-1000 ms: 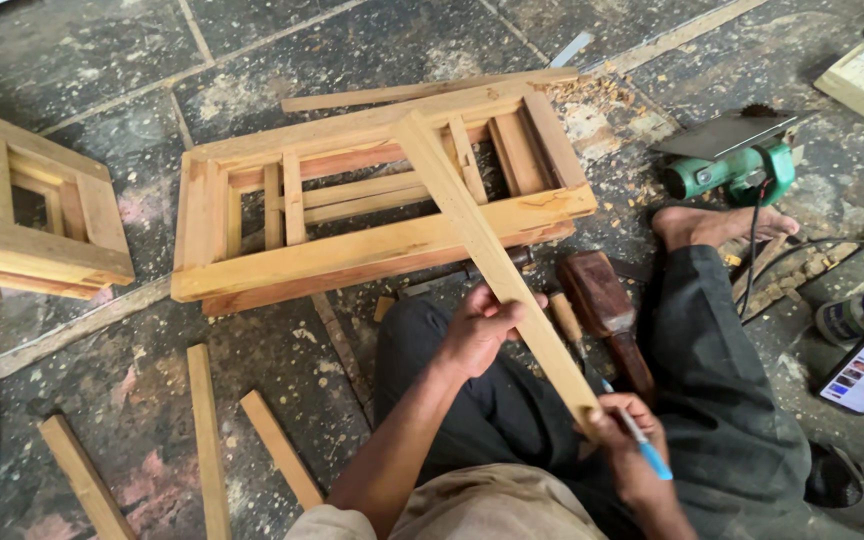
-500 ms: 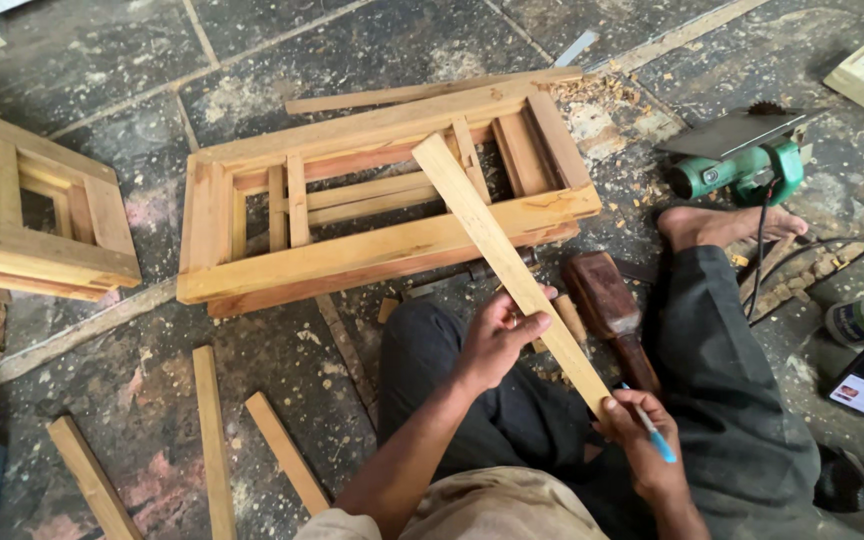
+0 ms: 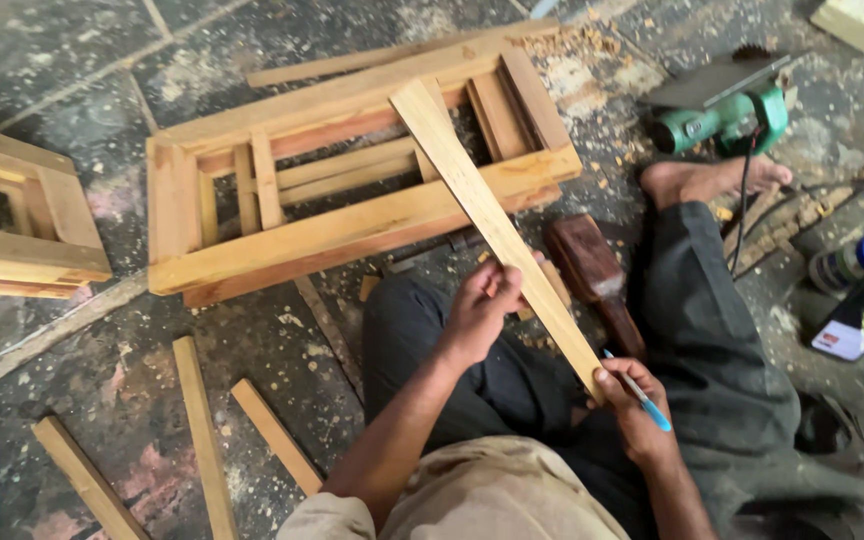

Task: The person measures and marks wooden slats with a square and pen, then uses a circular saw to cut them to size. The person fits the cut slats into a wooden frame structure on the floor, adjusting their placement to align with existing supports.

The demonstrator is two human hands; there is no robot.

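Since a moment ago your long pale wooden slat (image 3: 497, 232) has swung left over the slatted wooden frame (image 3: 352, 190) — left hand (image 3: 480, 310) grips its middle, right hand (image 3: 632, 405) pinches its end plus a blue pen (image 3: 642, 395) — not yet marked or fixed.

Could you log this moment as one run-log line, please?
left hand: holds wooden slat | right hand: slat end, blue pen

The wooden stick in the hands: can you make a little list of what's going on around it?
Left hand: grips the wooden stick near its middle
Right hand: holds the stick's near end, plus a blue pen
Stick's far end: over the wooden frame
Nearby: green power saw, brown brush
Floor: loose wood strips, wood chips
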